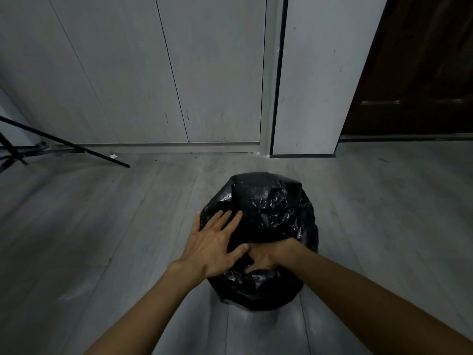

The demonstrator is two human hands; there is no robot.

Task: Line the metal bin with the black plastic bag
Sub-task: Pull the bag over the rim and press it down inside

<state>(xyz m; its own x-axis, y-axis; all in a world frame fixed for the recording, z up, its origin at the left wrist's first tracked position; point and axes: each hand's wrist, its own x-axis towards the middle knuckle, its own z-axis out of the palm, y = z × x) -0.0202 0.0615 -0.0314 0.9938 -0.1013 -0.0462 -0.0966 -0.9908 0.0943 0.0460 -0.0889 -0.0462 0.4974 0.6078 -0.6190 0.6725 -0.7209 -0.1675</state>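
Observation:
A glossy black plastic bag point(271, 208) covers the whole top and sides of a round bin on the floor; the metal of the bin itself is hidden under the bag. My left hand point(212, 242) lies flat on the bag's left side, fingers spread. My right hand point(266, 257) is curled at the near rim, its fingers tucked into a fold of the plastic, so they are mostly hidden.
Grey plank floor point(102, 239) surrounds the bin. Pale cabinet panels point(153, 73) stand behind it, with a dark wooden door point(422, 73) at the right. Black tripod legs point(64, 147) reach across the floor at the far left.

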